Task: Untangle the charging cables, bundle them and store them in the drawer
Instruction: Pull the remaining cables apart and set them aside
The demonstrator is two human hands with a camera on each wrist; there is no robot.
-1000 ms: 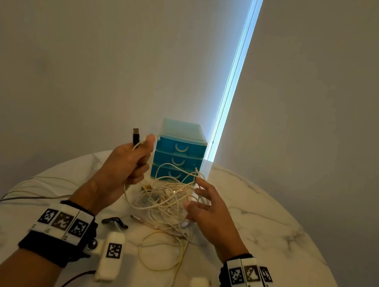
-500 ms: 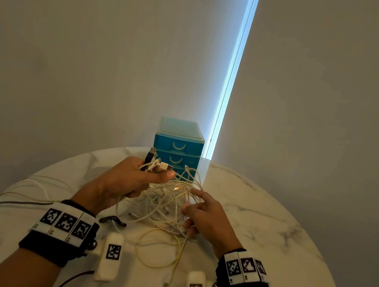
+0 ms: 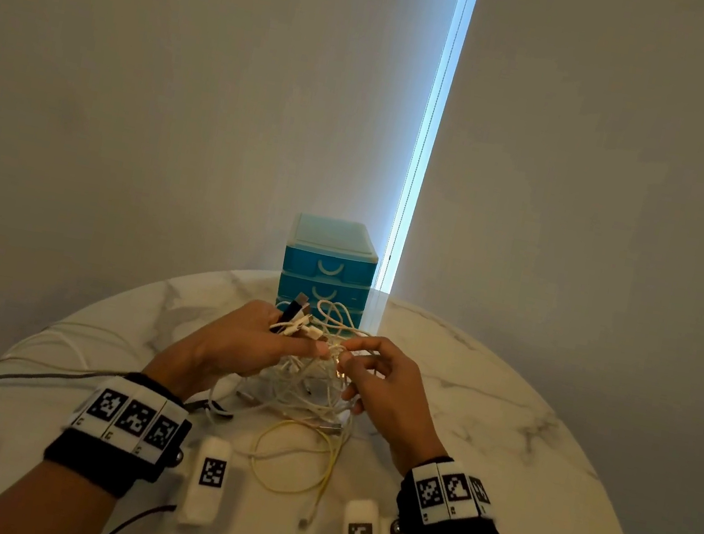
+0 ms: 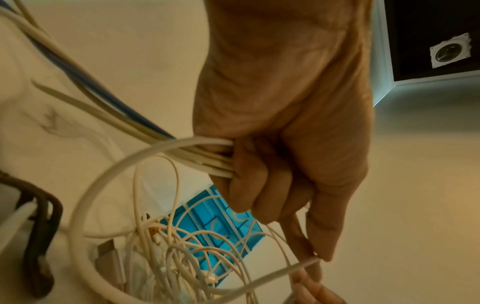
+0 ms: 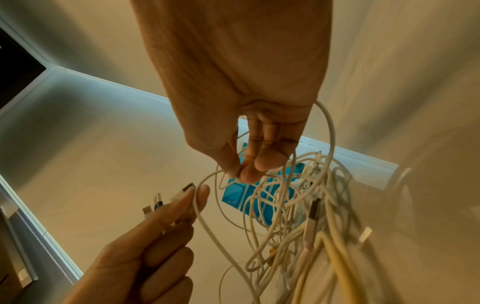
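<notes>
- Left hand point(image 3: 235, 343): fingers curled round several plug ends of the cables point(image 3: 306, 387).
- Right hand point(image 3: 386, 386): thumb and fingertips pinching one white strand.
- Tangle lifted partly off the marble table point(image 3: 499, 431), before the blue drawer unit point(image 3: 330, 258), drawers closed.

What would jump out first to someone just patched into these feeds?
The tangle of white cables held up at the middle of the round marble table: the left hand grips a bunch of plug ends while the right hand pinches one strand beside it. Right behind stands the blue drawer unit, drawers closed. A loose yellow cable loops on the table nearer the person.
</notes>
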